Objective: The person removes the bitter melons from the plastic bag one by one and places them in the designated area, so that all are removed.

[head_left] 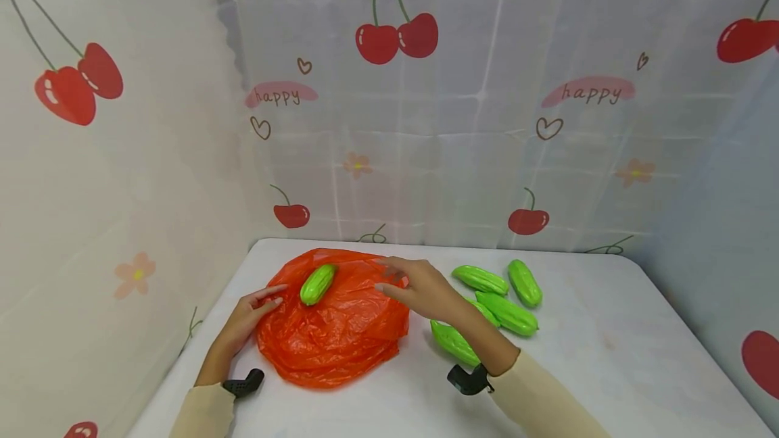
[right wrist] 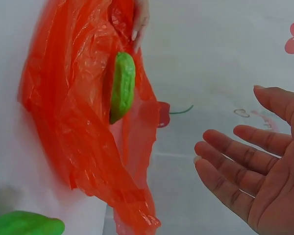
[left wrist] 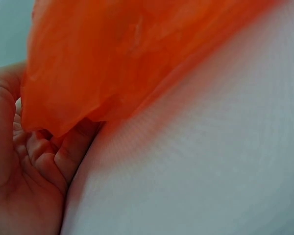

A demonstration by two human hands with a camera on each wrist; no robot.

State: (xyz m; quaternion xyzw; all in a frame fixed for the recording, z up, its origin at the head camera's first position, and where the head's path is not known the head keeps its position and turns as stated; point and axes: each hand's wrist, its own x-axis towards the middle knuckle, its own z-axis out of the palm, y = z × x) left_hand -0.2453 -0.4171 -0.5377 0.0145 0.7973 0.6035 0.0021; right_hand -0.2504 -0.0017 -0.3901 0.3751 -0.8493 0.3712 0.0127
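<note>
A red plastic bag [head_left: 341, 336] lies spread on the table, with one glossy green cucumber-like vegetable [head_left: 318, 284] on it near its far left part. At the bag's left edge, my left hand [head_left: 246, 320] pinches the film. The left wrist view shows the bag [left wrist: 103, 58] between the thumb and the curled fingers of that hand [left wrist: 34, 161]. My right hand [head_left: 420, 282] is over the bag's right side, its fingers spread. In the right wrist view this hand [right wrist: 269, 166] holds nothing, and the green vegetable [right wrist: 122, 88] shows against the bag's folds.
Several more green vegetables [head_left: 508, 313] lie in a group to the right of the bag, partly behind my right forearm. The white table [head_left: 621, 343] ends at a curtain [head_left: 462, 140] printed with cherries, which also hangs along both sides.
</note>
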